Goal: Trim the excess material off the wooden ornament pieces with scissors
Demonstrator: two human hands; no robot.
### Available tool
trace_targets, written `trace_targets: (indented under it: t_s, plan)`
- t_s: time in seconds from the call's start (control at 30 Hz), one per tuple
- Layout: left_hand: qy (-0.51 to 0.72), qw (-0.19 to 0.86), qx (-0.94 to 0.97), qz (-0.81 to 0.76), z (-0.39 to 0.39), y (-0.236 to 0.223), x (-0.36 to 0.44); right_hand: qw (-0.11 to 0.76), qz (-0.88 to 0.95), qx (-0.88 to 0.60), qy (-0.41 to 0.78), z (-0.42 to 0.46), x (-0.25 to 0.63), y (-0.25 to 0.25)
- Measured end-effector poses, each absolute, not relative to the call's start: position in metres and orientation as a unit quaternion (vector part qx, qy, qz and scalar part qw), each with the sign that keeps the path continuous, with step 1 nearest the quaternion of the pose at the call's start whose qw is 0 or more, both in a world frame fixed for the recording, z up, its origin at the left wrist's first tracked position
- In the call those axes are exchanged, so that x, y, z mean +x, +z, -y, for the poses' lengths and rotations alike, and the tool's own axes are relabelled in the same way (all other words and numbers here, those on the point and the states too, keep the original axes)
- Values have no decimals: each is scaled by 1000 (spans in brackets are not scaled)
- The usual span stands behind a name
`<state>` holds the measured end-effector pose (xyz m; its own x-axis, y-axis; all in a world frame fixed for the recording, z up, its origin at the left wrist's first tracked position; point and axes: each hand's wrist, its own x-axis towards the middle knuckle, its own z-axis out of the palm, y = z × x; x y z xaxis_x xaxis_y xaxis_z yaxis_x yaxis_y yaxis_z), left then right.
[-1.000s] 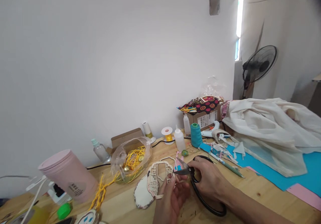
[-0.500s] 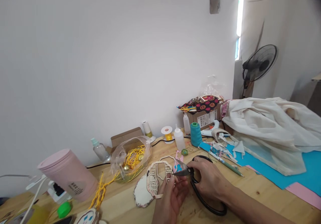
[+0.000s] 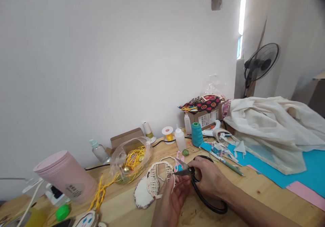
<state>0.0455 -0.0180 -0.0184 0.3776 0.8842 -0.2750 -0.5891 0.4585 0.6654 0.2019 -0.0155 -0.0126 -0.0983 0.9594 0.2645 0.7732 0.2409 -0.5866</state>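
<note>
Between the thumb and fingers of my left hand [image 3: 170, 196] is a pale lattice-cut wooden frame [image 3: 153, 181] with a scalloped outline. My right hand [image 3: 212, 179] grips black-handled scissors [image 3: 189, 171], their blades parted at the frame's right edge, close to my left fingertips. A narrow light strip runs by the blades; whether it lies between them I cannot tell. Partly under the frame, to its left, a white rounded piece [image 3: 143, 193] with a dark patterned rim rests on the table. Pink and blue scraps [image 3: 179, 166] lie just behind the blades.
A clear bag of yellow cord [image 3: 134, 159] and a pink canister [image 3: 66, 176] stand left. Behind my hands are a squeeze bottle [image 3: 180, 139] and a teal thread cone [image 3: 196, 135]. At right lie a green pen [image 3: 235, 169], blue sheet [image 3: 279, 178] and cream cloth [image 3: 269, 125].
The whole view has shifted slightly, with things appearing a little further left and up. Both hands keep their hold, and the scissor blades stay parted at the frame's edge.
</note>
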Motion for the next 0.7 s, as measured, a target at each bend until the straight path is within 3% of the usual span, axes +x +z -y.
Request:
trace_targets:
  t_s: [0.7]
  plan:
    - [455, 781, 282, -320, 20, -27, 49, 331, 694, -624, 141, 11, 210, -14]
